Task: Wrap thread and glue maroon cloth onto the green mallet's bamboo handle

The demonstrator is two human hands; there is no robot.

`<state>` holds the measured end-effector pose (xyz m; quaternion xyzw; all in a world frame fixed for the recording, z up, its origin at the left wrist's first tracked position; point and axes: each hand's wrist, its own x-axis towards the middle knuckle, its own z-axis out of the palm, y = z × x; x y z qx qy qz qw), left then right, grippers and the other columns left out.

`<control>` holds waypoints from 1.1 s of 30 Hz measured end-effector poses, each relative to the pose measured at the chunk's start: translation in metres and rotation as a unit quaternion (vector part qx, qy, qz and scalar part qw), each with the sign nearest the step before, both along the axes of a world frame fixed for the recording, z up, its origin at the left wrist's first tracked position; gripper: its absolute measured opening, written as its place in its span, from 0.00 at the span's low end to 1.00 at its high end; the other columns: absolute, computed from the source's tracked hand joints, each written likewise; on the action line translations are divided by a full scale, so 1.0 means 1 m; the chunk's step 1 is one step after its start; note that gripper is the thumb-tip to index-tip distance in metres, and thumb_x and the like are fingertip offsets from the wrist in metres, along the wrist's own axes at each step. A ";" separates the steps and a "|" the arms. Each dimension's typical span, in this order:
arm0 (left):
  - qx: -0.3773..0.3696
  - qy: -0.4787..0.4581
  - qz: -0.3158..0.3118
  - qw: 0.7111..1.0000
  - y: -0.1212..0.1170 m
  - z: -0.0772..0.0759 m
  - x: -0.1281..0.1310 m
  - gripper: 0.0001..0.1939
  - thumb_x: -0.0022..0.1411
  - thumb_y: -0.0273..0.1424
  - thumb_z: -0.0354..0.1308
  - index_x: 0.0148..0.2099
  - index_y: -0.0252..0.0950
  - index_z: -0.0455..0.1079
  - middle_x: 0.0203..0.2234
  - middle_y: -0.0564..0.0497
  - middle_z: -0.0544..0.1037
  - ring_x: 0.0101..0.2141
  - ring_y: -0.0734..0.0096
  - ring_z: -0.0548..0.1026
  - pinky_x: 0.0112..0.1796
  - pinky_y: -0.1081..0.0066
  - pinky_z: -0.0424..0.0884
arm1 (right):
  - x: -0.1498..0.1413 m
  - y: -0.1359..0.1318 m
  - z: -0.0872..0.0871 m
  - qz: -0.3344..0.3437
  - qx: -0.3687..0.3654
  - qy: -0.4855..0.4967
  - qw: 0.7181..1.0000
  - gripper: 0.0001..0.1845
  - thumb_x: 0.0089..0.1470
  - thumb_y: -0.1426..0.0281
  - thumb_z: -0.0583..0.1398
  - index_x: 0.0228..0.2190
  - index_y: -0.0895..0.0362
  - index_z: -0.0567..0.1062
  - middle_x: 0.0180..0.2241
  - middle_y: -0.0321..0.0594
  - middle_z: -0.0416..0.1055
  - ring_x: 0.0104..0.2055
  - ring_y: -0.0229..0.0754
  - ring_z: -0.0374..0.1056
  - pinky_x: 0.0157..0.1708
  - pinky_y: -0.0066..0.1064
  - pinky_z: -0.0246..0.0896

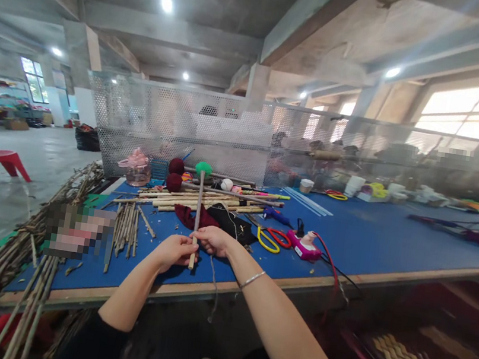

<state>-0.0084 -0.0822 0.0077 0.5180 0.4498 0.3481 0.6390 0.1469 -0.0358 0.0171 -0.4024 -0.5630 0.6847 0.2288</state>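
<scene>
Fingers first: my left hand [173, 252] is clenched round the lower end of a thin wooden stick [198, 209], and my right hand [213, 240] pinches that same stick just above, the two hands touching. The stick stands nearly upright over the front of the blue surface [370, 235]. A dark thread [213, 283] trails from under my right hand and over the edge; if it snags there, I reckon it could tug the stick askew. Grip is low on the shaft, so the top may wobble. Just behind lie dark red cloth [184, 214] and black cloth [233, 224]. Right of them, yellow-and-red scissors [273, 238] and a pink glue gun [305, 245], its cord near my right forearm, could get dragged by an elbow sweep.
</scene>
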 end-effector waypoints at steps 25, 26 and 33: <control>-0.014 -0.023 0.034 0.999 0.019 0.001 0.025 0.11 0.49 0.33 0.62 0.31 0.30 0.67 0.24 0.47 0.76 0.25 0.73 0.74 0.28 0.74 0.69 | 0.002 0.024 -0.007 -0.087 0.164 -0.079 0.980 0.14 0.45 0.62 0.59 0.20 0.60 0.65 0.11 0.26 0.54 0.12 0.26 0.43 0.14 0.23 0.35; -0.005 -0.011 0.042 0.999 0.023 0.000 0.026 0.11 0.48 0.34 0.62 0.30 0.30 0.67 0.22 0.48 0.75 0.24 0.73 0.74 0.28 0.74 0.69 | 0.002 0.027 -0.008 -0.101 0.194 -0.095 0.971 0.15 0.45 0.62 0.59 0.18 0.60 0.65 0.11 0.27 0.55 0.13 0.27 0.44 0.14 0.23 0.36; 0.081 0.075 0.097 0.989 0.030 -0.006 0.016 0.18 0.38 0.40 0.67 0.22 0.31 0.66 0.12 0.55 0.67 0.15 0.80 0.65 0.19 0.79 0.62 | 0.000 0.029 -0.014 -0.138 0.272 -0.117 0.945 0.17 0.44 0.63 0.59 0.14 0.60 0.63 0.11 0.26 0.49 0.17 0.28 0.43 0.17 0.24 0.36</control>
